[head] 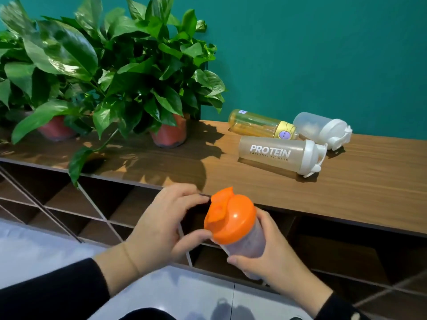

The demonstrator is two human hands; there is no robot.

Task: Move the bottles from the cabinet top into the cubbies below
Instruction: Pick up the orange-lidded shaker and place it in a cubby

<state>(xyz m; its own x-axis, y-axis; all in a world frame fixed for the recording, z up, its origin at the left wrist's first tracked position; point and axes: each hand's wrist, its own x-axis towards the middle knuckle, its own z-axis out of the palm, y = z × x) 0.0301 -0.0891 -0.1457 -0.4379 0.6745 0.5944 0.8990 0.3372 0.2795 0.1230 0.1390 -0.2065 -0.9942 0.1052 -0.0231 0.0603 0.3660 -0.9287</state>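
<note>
I hold a clear shaker bottle with an orange lid (231, 218) in front of the cabinet's edge, below the top. My right hand (275, 257) wraps the bottle's body from the right. My left hand (161, 225) touches the orange lid with thumb and fingertips. Three bottles lie on their sides on the wooden cabinet top (369, 181): a frosted "PROTEIN" shaker (277, 153) with a white lid, a yellow bottle (261, 124) behind it, and a frosted white-lidded shaker (321, 129) to the right. The diamond-shaped cubbies (92, 204) open below the top.
Two leafy potted plants in red pots (169, 132) (55, 129) stand on the left part of the cabinet top, their leaves hanging over the front edge. A teal wall (323, 54) backs the cabinet. Pale floor (46, 250) lies in front.
</note>
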